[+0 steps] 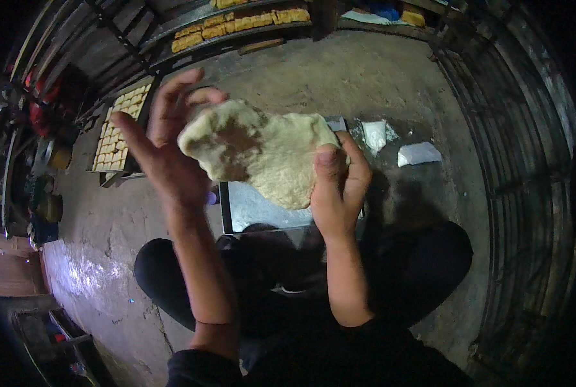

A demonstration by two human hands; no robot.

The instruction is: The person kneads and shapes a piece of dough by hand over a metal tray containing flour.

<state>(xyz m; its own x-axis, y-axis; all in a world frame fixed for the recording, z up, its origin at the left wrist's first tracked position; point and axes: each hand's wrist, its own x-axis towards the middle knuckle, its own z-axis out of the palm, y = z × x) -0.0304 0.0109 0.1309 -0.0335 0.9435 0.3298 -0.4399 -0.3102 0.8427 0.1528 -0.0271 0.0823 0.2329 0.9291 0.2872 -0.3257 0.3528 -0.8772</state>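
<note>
A pale, flattened piece of dough [278, 155] hangs in the air over a metal tray [252, 213], with a shadow across its left part. My right hand [339, 184] grips its right edge, thumb on the near face and fingers behind. At the other end, my left hand [165, 138] is open with its fingers spread. It is right beside the dough's left edge; whether any finger touches behind it is hidden. The dough covers much of the tray, whose silvery surface shows below it.
Two white bags [374, 135] [420, 154] lie on the floor at the right, powder around one. A tray of pale dough pieces [117, 132] stands at the left. Browned bread [236, 26] fills far shelves. A dark rack [501, 148] lines the right side.
</note>
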